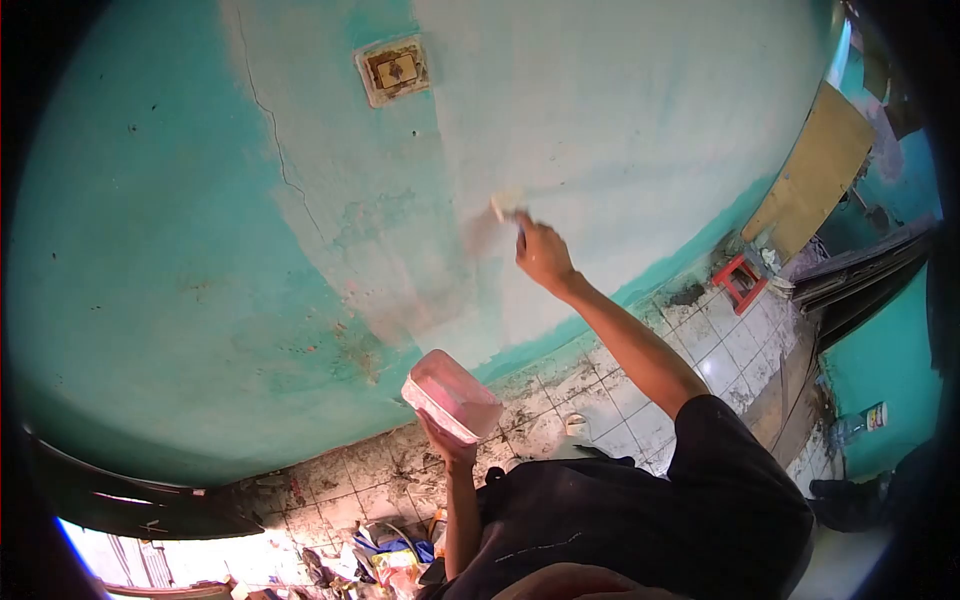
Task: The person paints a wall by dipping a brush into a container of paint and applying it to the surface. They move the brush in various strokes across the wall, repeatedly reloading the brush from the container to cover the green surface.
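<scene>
My right hand is closed around the handle of a paintbrush, whose pale bristles lie at the wall. The wall is turquoise, with a broad whitish coat over its middle and right part. Lower down, my left hand holds a pink plastic container from below, tilted, with whitish smears on its rim. The fingers under the container are partly hidden.
A stained switch box sits high on the wall, near a long crack. Tiled floor with debris runs below. A red stool, a tan board and a plastic bottle are at right. Clutter lies bottom left.
</scene>
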`<state>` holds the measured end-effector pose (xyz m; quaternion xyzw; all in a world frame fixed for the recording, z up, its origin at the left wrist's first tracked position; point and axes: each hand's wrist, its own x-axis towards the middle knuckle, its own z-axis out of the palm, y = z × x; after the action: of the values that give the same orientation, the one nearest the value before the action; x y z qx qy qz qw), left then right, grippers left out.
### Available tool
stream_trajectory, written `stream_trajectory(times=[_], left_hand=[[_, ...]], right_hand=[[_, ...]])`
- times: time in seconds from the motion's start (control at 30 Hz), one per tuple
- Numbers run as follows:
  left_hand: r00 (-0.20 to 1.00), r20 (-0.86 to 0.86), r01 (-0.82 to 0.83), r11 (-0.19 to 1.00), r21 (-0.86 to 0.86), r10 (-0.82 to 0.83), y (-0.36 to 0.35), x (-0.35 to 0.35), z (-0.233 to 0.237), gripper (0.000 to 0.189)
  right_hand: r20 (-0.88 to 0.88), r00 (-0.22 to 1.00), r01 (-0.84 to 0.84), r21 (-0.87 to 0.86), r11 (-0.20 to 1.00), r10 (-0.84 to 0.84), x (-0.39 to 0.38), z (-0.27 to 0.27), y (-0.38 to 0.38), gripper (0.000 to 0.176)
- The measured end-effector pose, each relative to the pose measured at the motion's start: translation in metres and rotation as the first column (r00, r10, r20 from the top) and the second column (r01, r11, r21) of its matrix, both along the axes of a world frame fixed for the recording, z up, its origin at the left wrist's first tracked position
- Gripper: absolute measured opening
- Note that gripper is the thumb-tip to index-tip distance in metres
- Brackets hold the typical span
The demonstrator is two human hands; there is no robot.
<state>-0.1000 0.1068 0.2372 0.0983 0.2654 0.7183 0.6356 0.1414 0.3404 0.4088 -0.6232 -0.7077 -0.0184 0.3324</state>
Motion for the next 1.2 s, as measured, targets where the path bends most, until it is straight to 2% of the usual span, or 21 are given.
stream_trajectory(times=[0.03, 0.1, 0.27, 0.33, 0.4, 0.43, 0.5, 0.57, 0.63, 0.7, 0.77, 0.8, 0.83, 0.87, 0.9, 0.93, 1.0, 1.03, 1.07, 1.13, 1.2], left_hand=[[1.000, -0.001, 0.025, 1.000, -0.003, -0.025, 0.000, 0.001, 0.005, 0.077], [0.998, -0.003, 0.060, 0.998, -0.004, -0.060, -0.001, 0.001, 0.005, 0.078], [0.993, -0.049, 0.108, 0.994, -0.014, -0.109, 0.008, 0.010, 0.016, 0.078], [0.991, -0.039, 0.132, 0.991, 0.017, -0.131, 0.015, 0.014, 0.010, 0.078], [0.988, -0.028, 0.156, 0.987, 0.045, -0.155, 0.021, 0.017, -0.001, 0.079], [0.989, -0.075, 0.130, 0.991, 0.018, -0.128, 0.024, 0.018, -0.008, 0.079], [0.988, -0.118, 0.100, 0.995, -0.010, -0.100, 0.031, 0.022, -0.036, 0.079], [0.880, -0.475, 0.068, 0.993, 0.098, -0.013, 0.037, 0.018, -0.082, 0.078], [0.843, -0.538, 0.075, 0.986, 0.149, 0.017, 0.039, 0.016, -0.076, 0.076], [0.982, 0.155, 0.101, 0.992, 0.074, -0.112, 0.025, 0.026, 0.000, 0.076], [0.981, 0.151, 0.116, 0.992, 0.052, -0.123, 0.021, 0.030, -0.008, 0.074], [0.914, -0.399, -0.029, 0.992, 0.119, 0.075, 0.020, 0.033, -0.024, 0.072], [0.531, -0.800, -0.113, 0.958, 0.262, 0.281, 0.022, 0.033, -0.039, 0.071], [0.529, -0.799, -0.108, 0.956, 0.271, 0.286, 0.025, 0.029, -0.027, 0.071], [0.908, -0.414, -0.007, 0.990, 0.141, 0.066, 0.030, 0.030, -0.002, 0.071], [0.979, 0.118, 0.157, 0.985, 0.075, -0.165, 0.032, 0.031, 0.012, 0.070], [0.988, 0.069, 0.133, 0.991, 0.035, -0.135, 0.030, 0.029, -0.002, 0.070], [0.994, 0.022, 0.111, 0.994, 0.016, -0.111, 0.035, 0.033, -0.006, 0.070], [0.994, 0.026, 0.108, 0.994, 0.018, -0.109, 0.036, 0.034, -0.004, 0.070], [0.984, 0.033, 0.175, 0.984, 0.020, -0.176, 0.038, 0.037, 0.001, 0.071], [0.985, 0.005, 0.170, 0.985, 0.022, -0.170, 0.041, 0.040, 0.002, 0.071]], right_hand=[[0.029, 0.999, -0.009, -0.244, 0.970, 0.017, 0.009, -0.009, -0.005, 0.042], [0.126, 0.978, -0.106, -0.383, 0.918, 0.165, 0.045, -0.015, 0.021, 0.035], [0.204, 0.947, -0.268, 0.079, 0.960, 0.248, 0.082, 0.219, 0.043, 0.016], [0.283, 0.956, -0.182, 0.379, 0.907, 0.074, 0.085, 0.298, 0.038, 0.017], [0.151, 0.984, 0.045, 0.311, 0.949, -0.096, 0.053, 0.360, -0.019, 0.031], [0.152, 0.984, 0.045, 0.308, 0.950, -0.096, 0.053, 0.354, -0.013, 0.031], [0.079, 0.986, 0.060, 0.657, 0.752, -0.148, 0.054, 0.319, 0.014, 0.020], [0.036, 0.992, 0.077, 0.566, 0.821, -0.118, 0.047, 0.231, 0.037, 0.027], [-0.029, 0.998, 0.064, 0.556, 0.829, -0.057, 0.045, 0.123, 0.038, 0.034], [-0.065, 0.996, 0.079, 0.256, 0.963, -0.064, 0.045, 0.028, 0.020, 0.033], [0.079, 0.996, 0.051, -0.256, 0.965, -0.032, 0.062, -0.028, 0.007, 0.032], [0.079, 0.996, 0.060, -0.259, 0.964, -0.041, 0.073, -0.035, 0.009, 0.032], [0.084, 0.996, 0.060, -0.288, 0.956, -0.037, 0.084, -0.034, 0.021, 0.027], [0.087, 0.996, 0.056, -0.311, 0.949, -0.031, 0.091, -0.024, 0.038, 0.021], [0.046, 0.998, -0.026, -0.174, 0.984, 0.034, 0.094, 0.031, 0.044, 0.021], [0.156, 0.981, -0.102, -0.076, 0.992, 0.112, 0.104, 0.084, 0.061, 0.019], [0.151, 0.975, -0.173, 0.034, 0.984, 0.166, 0.102, 0.213, 0.044, 0.017], [0.281, 0.950, -0.212, 0.258, 0.943, 0.137, 0.100, 0.256, 0.034, 0.019], [0.179, 0.979, -0.152, 0.315, 0.937, 0.098, 0.091, 0.294, 0.017, 0.021], [0.077, 0.995, -0.084, 0.365, 0.927, 0.060, 0.078, 0.316, 0.012, 0.022], [0.016, 0.996, -0.071, 0.749, 0.658, 0.090, 0.068, 0.314, 0.012, 0.017]])
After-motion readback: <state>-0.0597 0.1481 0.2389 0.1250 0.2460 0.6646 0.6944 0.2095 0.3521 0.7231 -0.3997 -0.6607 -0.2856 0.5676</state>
